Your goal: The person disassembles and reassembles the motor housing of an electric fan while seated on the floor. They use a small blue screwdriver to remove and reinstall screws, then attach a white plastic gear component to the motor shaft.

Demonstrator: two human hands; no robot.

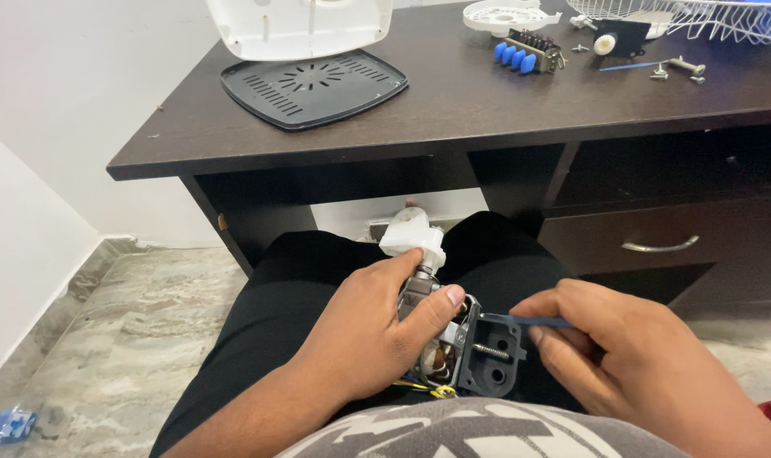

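1. Nearest the camera, a patterned grey-and-white shirt [453, 432] fills the bottom edge, above black trousers [267, 314] on the seated person's lap.
2. Left hand [373, 335]: wrapped around a small fan motor assembly [453, 335] held over the lap, thumb pressed across its top, fingers closed on the body.
3. That assembly shows copper windings, a dark grey plastic housing with a threaded shaft, a white plastic piece [413, 233] at its far end, and yellow and blue wires hanging below.
4. Right hand [623, 356]: fingers pinched shut on a thin blue-handled tool [538, 321], whose tip rests at the top edge of the grey housing.
5. On the dark wooden desk [453, 106] lie a black vented cover [313, 87], a white casing [299, 25], a switch block with 4 blue buttons [521, 53], a white wire grille [699, 17], and loose screws [678, 69].
6. Judging by these scattered parts, the fan looks largely taken apart already; the motor is out of its casing, while its housing is not yet separated and seems to be the work in hand.
7. A blue scrap [8, 424] lies on the marble floor.
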